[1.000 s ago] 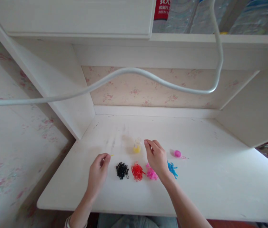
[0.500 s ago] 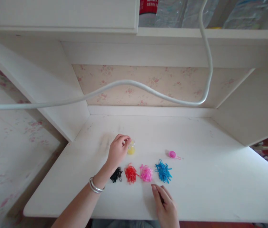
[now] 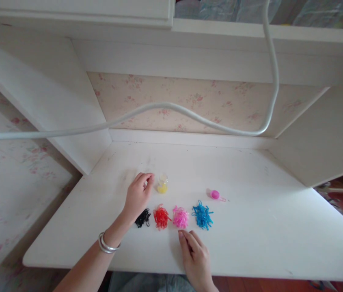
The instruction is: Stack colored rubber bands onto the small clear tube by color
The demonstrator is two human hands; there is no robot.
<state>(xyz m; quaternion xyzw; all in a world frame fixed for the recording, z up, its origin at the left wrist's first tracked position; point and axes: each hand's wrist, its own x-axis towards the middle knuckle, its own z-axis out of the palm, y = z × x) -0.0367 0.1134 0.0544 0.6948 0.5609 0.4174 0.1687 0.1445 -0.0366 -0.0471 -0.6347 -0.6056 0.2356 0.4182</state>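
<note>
Status: four loose piles lie in a row on the desk [image 3: 265, 227]: black pile [image 3: 143, 218], red pile [image 3: 161, 217], pink pile [image 3: 180, 217], blue pile [image 3: 202, 215]; each holds one colour and stands apart from its neighbours, so the sorting appears largely done. Yellow bands sit in the jar [image 3: 162, 184] behind the row; the jar is open, and the pink lid [image 3: 215, 194] lies well apart to the right, so closing appears outstanding.

Left hand [image 3: 137, 196]: fingers curled, tips bunched just beside the jar, partly covering the black pile; whether they pinch a band cannot be told. Right hand [image 3: 196, 259]: flat on the desk near the pink pile, fingers together, holding nothing.

Materials: thin, tangled, glossy elastic loops; small clear jar; rounded lid with a tab; matt white desk, scuffed; metal bangles [image 3: 106, 245] on the left wrist.
</note>
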